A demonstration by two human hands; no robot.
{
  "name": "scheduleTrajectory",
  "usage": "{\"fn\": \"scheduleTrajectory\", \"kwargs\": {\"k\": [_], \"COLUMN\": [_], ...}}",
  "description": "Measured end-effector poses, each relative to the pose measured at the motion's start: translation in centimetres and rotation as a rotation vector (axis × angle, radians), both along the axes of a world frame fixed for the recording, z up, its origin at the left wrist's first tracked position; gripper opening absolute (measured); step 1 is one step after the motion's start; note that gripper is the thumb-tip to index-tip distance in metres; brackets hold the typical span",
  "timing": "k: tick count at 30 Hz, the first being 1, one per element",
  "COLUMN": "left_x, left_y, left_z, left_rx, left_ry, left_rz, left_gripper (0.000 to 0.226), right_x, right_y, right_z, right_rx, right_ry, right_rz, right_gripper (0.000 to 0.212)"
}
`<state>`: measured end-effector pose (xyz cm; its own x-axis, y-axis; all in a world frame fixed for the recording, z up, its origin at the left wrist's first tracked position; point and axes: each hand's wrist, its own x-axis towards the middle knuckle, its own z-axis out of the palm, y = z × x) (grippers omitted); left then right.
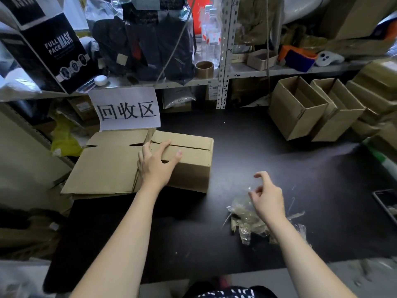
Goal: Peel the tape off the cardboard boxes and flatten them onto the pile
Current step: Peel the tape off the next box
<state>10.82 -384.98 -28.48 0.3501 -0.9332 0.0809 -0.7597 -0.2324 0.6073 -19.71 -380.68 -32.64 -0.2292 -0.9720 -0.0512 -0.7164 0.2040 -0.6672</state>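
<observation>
- Cardboard box [189, 160] is seen in box shape with its top flaps closed. It lies directly under the left fingers and is partly propped on the flattened cardboard pile [103, 168].
- Left hand [153, 164] is laid on the box top. The fingers [165, 144] are spread and nearly straight with their tips at the flap seam, and the thumb is at the front edge. Nothing is gripped.
- Flattened pile is spread left of and below the left fingers, at the left end of the dark table [279, 147].
- Right hand [268, 201] is held over the table, well right of the box. The fingers are loosely curled and the index is hooked forward. Whether a clear shred is pinched cannot be told.
- Peeled tape heap [245, 220] is crumpled just below the right fingers and partly hidden by the wrist.
- Two open boxes [298, 108] are stood side by side, touching, far beyond the right fingers.
- White paper sign [126, 108] is hung just beyond the left fingertips, past the box.
- Brown tape roll [204, 69] is placed on the shelf [223, 50] above.
</observation>
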Motion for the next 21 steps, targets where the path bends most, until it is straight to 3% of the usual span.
{"fn": "scheduleTrajectory", "kwargs": {"k": [2, 5, 9, 12, 17, 19, 21], "left_x": [-0.1, 0.2, -0.4, -0.5, 0.1, 0.1, 0.0], "left_y": [0.0, 0.5, 1.3, 1.4, 1.3, 1.3, 1.4], "left_z": [-0.1, -0.2, 0.3, 0.8, 1.7, 2.0, 2.2], "left_rx": [-0.016, -0.099, -0.112, -0.101, -0.133, -0.166, -0.182], "left_ry": [0.027, 0.149, 0.307, 0.323, 0.362, 0.385, 0.404], "left_rz": [-0.005, 0.017, 0.100, 0.122, 0.097, 0.085, 0.068], "left_gripper": [0.061, 0.083, 0.106, 0.102, 0.086, 0.081, 0.078], "right_x": [0.6, 0.8, 1.2, 1.2, 1.8, 1.9, 1.9], "right_y": [0.5, 0.6, 0.7, 0.5, 0.6, 0.4, -0.1], "right_z": [-1.0, -1.8, -2.1, -2.1, -1.6, -1.3, -1.5], "right_rx": [0.080, 0.203, 0.186, 0.180, 0.259, 0.228, 0.147], "right_ry": [0.019, 0.081, 0.081, 0.043, -0.033, 0.056, 0.138], "right_rz": [0.079, 0.164, 0.220, 0.179, 0.129, 0.163, 0.225], "right_gripper": [0.030, 0.016, 0.038, 0.065, 0.079, 0.071, 0.048]}}
